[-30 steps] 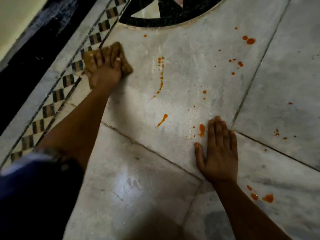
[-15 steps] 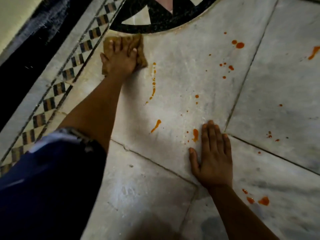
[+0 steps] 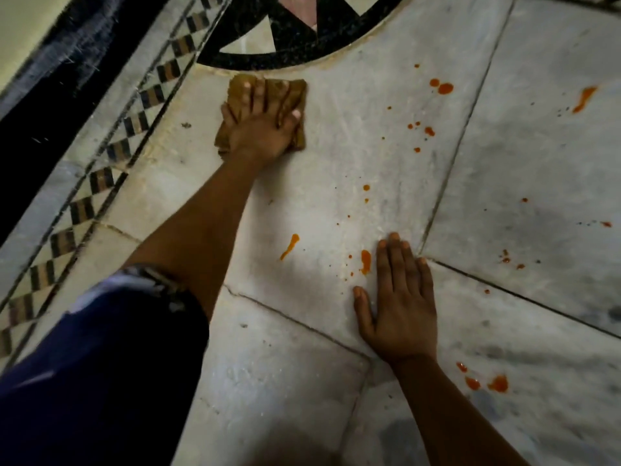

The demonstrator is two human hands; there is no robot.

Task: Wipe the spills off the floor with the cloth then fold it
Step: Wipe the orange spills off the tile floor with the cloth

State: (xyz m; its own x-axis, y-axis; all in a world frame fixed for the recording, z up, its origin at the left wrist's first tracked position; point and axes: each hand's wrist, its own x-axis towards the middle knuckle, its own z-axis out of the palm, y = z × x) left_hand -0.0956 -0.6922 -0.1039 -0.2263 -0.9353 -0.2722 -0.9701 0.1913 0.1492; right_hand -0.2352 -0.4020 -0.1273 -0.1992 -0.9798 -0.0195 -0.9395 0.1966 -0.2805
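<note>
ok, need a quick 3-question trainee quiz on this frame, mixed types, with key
1. True or false: the right hand holds the cloth.
2. Which lies nearest the right hand's fingers?
A. orange drip
B. black inlay arc
C. checkered border
3. Fill in: the left hand presses the cloth flat on the ____ floor.

Key: 1 false; 2 A; 3 marble

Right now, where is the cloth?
In the head view, the cloth lies upper centre on the floor, under the left hand, just below the black inlay.
</note>
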